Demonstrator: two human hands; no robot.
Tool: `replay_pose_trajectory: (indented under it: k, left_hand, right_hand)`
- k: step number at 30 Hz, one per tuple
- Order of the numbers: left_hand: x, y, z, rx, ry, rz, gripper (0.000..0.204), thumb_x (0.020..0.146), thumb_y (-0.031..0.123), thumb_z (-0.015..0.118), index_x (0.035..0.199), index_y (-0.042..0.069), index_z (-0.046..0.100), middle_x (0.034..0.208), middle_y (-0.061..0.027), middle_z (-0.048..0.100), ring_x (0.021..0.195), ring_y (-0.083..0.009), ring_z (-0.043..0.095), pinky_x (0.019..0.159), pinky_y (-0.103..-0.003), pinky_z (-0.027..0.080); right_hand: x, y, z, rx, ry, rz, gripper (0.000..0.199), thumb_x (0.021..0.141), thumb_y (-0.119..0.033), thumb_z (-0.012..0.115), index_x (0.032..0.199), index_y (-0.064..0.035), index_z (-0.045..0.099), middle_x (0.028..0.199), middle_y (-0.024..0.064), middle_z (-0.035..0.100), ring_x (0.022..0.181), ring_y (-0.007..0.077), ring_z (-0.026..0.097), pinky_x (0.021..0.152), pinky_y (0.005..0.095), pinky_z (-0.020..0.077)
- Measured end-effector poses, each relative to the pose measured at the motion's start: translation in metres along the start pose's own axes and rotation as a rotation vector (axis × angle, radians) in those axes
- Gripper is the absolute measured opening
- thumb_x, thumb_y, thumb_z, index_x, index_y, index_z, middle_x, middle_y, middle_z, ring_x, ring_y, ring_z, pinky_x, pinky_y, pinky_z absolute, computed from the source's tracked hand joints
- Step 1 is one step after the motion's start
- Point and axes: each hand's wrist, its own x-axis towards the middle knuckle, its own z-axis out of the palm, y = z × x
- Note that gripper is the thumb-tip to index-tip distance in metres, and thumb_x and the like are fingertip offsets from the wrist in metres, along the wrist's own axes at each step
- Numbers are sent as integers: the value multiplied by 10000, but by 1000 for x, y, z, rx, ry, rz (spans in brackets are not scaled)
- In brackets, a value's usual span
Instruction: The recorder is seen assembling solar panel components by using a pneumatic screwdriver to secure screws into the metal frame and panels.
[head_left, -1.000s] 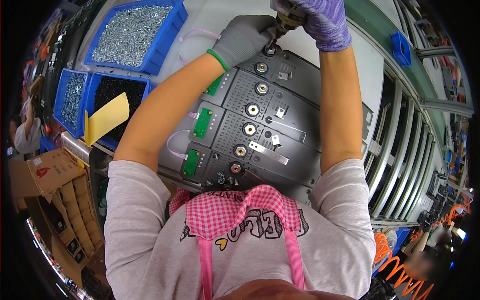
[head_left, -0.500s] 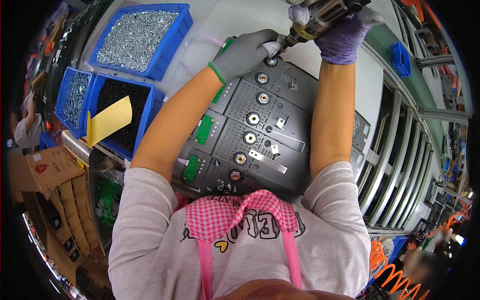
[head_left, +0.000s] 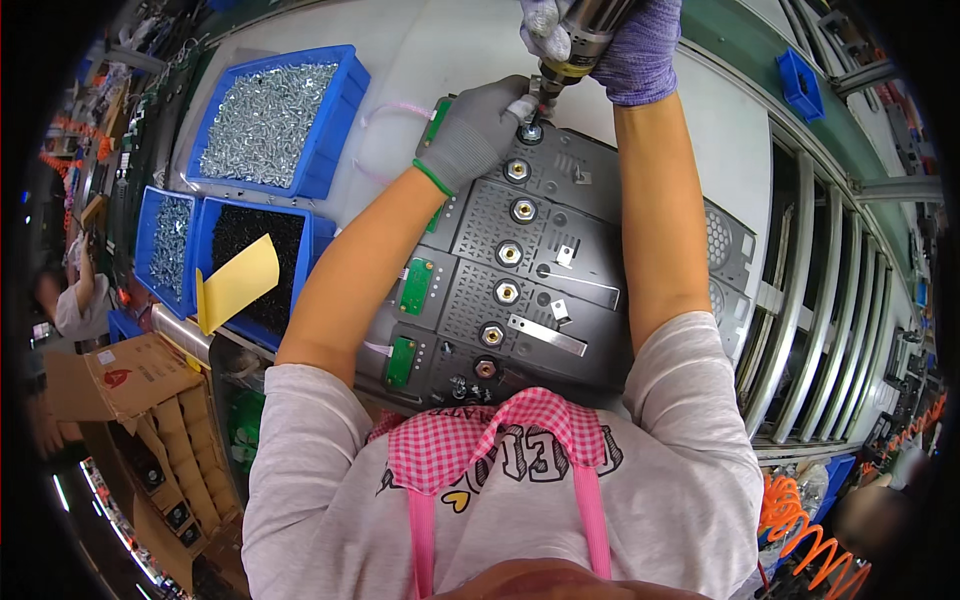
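Note:
My right hand [head_left: 638, 50], in a purple glove with whitish fingertips, is wrapped round a power screwdriver [head_left: 592, 28]. Its bit points down at the farthest hex nut [head_left: 530, 132] in a row of several along dark grey metal panels [head_left: 590, 235]. Beside the bit, my left hand [head_left: 472, 138], in a grey glove with a green cuff, has its thumb and fingers pinched together over that nut. Whatever they pinch is too small to make out. Loose metal strips [head_left: 547, 335] and small brackets lie on the panels, and green circuit boards [head_left: 417, 287] line their left side.
At the left stand a large blue bin of silver screws [head_left: 265, 125], a smaller blue screw bin [head_left: 168, 240] and a blue bin of black screws [head_left: 250, 215] with a yellow card [head_left: 240, 283] on it. A cardboard box [head_left: 165, 430] is lower left. Metal rails [head_left: 815, 320] run along the right.
The screwdriver has swung leftward and stands more upright over the same nut. My left hand stays at that nut. The whole view has shifted, so the panels and bins appear lower.

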Motion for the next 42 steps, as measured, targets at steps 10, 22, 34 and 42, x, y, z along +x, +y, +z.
replay_pose_trajectory:
  k: [10, 22, 34, 42]
  left_hand:
    - [3, -2, 2, -26, -8, 8, 268, 993, 256, 484, 1064, 31, 610, 920, -232, 660, 882, -427, 627, 776, -482, 486]
    - [-2, -12, 1, -147, -6, -2, 294, 987, 265, 493, 1084, 17, 617, 1017, -220, 669, 955, -395, 634, 835, -438, 490]
    - [-159, 80, -102, 148, -385, 95, 257, 909, 279, 645, 1094, 103, 659, 931, -99, 640, 892, -275, 647, 771, -396, 511]
    - [-239, 74, -69, 479, -356, 124, 101, 804, 142, 610, 897, 109, 591, 901, -73, 574, 873, -275, 615, 754, -405, 517]
  right_hand:
    - [1, -6, 1, -78, -127, 33, 1069, 673, -983, 293, 867, 21, 602, 670, 149, 622, 456, 275, 608, 406, 378, 517]
    - [0, 1, 16, -120, -181, 3, 1009, 720, -936, 366, 1009, 7, 582, 794, 215, 655, 565, 375, 666, 471, 466, 575]
    - [-23, -69, 79, 195, -1017, 60, 705, 955, -488, 582, 1437, 5, 434, 1049, 479, 577, 485, 237, 577, 323, 296, 427]
    - [-88, -86, 119, -334, -921, -133, 233, 962, -179, 635, 1193, -156, 629, 1050, 26, 731, 773, 132, 737, 742, 292, 606]
